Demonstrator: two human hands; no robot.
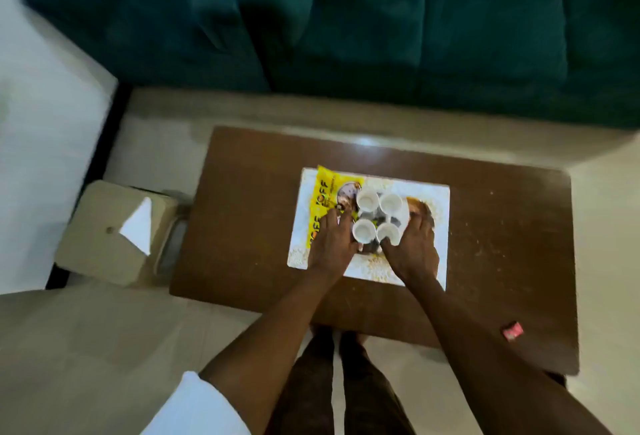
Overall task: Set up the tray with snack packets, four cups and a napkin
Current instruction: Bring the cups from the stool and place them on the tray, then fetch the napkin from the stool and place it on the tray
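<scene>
A white tray (426, 193) lies on the brown table (502, 244). A yellow snack packet (323, 192) lies on the tray's left part, and an orange-brown packet (420, 207) on its right part. Four white cups (379, 218) stand close together in the tray's middle. My left hand (332, 244) holds the near-left cup (363, 230) between thumb and fingers. My right hand (414, 249) holds the near-right cup (388, 232) the same way. A folded white napkin (138, 226) lies on a beige stool (100, 237) left of the table.
A small red wrapper (512, 330) lies near the table's front right corner. A dark green sofa (346, 25) runs along the far side. White furniture (45, 157) stands at the left. My legs are at the table's near edge.
</scene>
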